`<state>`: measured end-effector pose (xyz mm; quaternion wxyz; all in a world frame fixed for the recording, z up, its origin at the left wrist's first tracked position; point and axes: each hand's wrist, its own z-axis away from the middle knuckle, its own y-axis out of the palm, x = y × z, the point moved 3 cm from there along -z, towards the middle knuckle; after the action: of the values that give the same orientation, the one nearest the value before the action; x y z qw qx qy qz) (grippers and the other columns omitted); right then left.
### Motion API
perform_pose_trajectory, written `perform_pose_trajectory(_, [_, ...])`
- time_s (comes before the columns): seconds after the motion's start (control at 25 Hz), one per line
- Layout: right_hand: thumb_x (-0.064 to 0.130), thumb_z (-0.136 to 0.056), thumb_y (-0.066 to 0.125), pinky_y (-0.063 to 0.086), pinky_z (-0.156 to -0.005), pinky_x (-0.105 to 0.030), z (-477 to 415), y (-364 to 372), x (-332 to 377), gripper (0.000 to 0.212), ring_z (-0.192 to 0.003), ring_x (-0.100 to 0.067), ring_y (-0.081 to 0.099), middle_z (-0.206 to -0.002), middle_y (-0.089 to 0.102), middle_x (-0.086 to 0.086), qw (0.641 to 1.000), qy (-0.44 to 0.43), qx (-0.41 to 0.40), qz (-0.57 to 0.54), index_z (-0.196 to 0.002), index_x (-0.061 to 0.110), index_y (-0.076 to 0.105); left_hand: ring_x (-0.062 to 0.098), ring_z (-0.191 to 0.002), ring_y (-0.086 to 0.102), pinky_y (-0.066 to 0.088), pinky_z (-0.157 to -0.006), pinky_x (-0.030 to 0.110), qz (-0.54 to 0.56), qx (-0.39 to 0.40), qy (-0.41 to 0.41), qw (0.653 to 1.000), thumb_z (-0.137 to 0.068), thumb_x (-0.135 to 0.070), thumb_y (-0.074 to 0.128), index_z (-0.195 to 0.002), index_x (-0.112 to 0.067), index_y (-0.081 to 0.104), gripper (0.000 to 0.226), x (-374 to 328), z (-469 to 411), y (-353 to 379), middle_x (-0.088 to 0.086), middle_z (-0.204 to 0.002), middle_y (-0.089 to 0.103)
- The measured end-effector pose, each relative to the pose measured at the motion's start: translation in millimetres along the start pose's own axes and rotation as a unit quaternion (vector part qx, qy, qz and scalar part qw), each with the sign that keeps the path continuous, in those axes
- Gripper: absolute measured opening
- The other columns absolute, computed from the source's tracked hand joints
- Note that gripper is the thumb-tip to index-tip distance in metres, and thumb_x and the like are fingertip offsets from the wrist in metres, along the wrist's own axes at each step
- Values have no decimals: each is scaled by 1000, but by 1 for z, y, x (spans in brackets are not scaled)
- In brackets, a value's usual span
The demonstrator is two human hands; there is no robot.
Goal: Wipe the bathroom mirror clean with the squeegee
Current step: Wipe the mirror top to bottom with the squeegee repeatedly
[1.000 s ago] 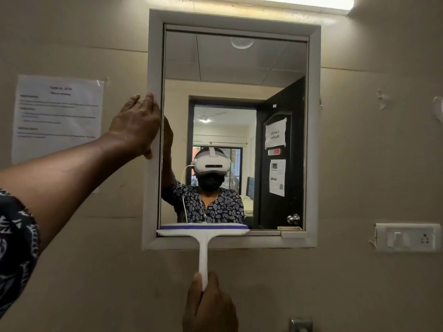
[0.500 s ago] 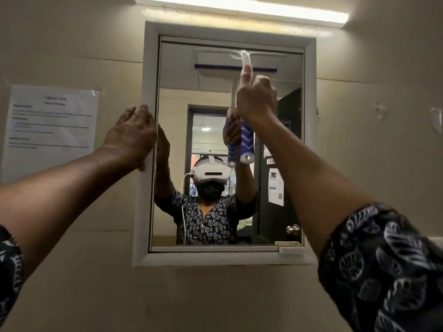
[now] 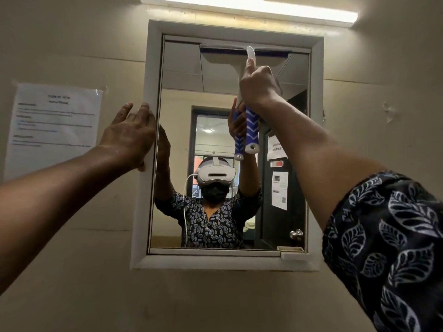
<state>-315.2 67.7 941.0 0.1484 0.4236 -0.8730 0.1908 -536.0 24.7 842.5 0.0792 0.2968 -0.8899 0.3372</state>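
Taped paper notice (image 3: 55,125) on the wall at far left, not part of the job. Left hand (image 3: 130,136) lies flat against the left side of the white mirror frame (image 3: 149,97), fingers stretched out and loosely spread, gripping nothing, just bracing. Mirror (image 3: 215,97) fills the frame; it reflects the person and a dark door behind. No clear streaks or water visible on the glass, so cleanliness is hard to judge.

Squeegee (image 3: 250,57) is up at the top of the mirror, right of centre. Its blade bar runs level, just under the frame's upper edge, apparently touching the glass, though contact is hard to confirm since blade and reflection merge. Right hand (image 3: 260,86) is wrapped tight round the squeegee's upper shaft, thumb lying up along it; the blue-and-white patterned grip hangs out below the fist. Light bar (image 3: 249,7) above the frame.

Step in hand, as I read it: start of a downward stroke on the right-hand part of the glass. Next move likely needs even pressure, blade kept level, pulled straight down to the bottom ledge, left hand steadying the frame.
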Motion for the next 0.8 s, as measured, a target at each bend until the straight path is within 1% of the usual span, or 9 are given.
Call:
perform_pose_trajectory(0.08, [41,-100,22,41,-49,-22,14,4,-10,45,-53,-11,51,-62,50,0,999,-9,-9,-37,-81,13,51,29,-145,12,-8,-116,39,-16,3,0,1000,-63,-32,82,-147,0,5,118,1,0,1,20,-156,4])
perform_pose_trajectory(0.12, [42,-100,22,44,-51,-26,25,8,-16,44,-53,-13,53,-62,52,0,998,-13,-15,-53,-72,17,47,29,-145,13,-8,-116,40,-24,4,-1,1000,-63,-34,82,-147,0,6,118,1,-1,1,20,-156,4])
perform_pose_trajectory(0.2, [43,-100,22,49,-55,-31,53,16,-28,44,-57,-16,59,-62,55,-1,997,-1,-25,-71,-67,22,42,30,-144,16,-10,-115,44,-35,6,-6,999,-61,-36,82,-147,0,8,119,0,-2,0,21,-156,6])
perform_pose_trajectory(0.28, [44,-99,21,51,-54,-30,83,26,-37,43,-58,-16,61,-63,56,0,997,23,-24,-75,-68,23,43,30,-144,17,-12,-114,47,-44,11,-8,999,-60,-38,83,-146,0,9,120,-2,-3,-3,22,-155,8])
perform_pose_trajectory(0.4, [48,-98,18,53,-58,-34,124,40,-49,50,-64,-18,62,-71,60,-3,997,50,-10,-52,-86,14,53,31,-143,18,-11,-113,52,-46,5,-11,999,-58,-41,84,-146,-1,13,120,-1,-3,-5,21,-154,11])
perform_pose_trajectory(0.52, [49,-97,18,46,-52,-26,173,50,-66,48,-63,-9,58,-71,58,3,996,67,24,-46,-92,17,54,33,-144,16,-9,-112,55,-38,14,-18,999,-58,-42,83,-146,-2,12,120,-1,-2,-7,19,-155,10])
perform_pose_trajectory(0.64, [50,-96,18,46,-55,-21,232,59,-86,45,-68,-6,57,-79,59,4,994,95,48,-16,-99,22,52,33,-144,13,-6,-112,57,-24,26,-26,999,-59,-42,83,-147,-4,10,120,-1,-1,-8,17,-156,7])
perform_pose_trajectory(0.72, [53,-93,15,36,-45,-10,271,63,-98,43,-59,-1,55,-73,57,8,990,123,74,-11,-96,27,49,33,-145,10,-4,-112,58,-15,36,-27,999,-59,-42,83,-147,-5,9,121,-1,-1,-10,16,-157,4])
perform_pose_trajectory(0.8, [55,-90,12,39,-41,-12,302,63,-105,38,-51,-1,53,-63,54,8,984,146,97,-6,-87,33,44,31,-145,7,-4,-112,58,-8,43,-28,999,-59,-41,83,-148,-5,9,121,0,-2,-11,15,-157,2])
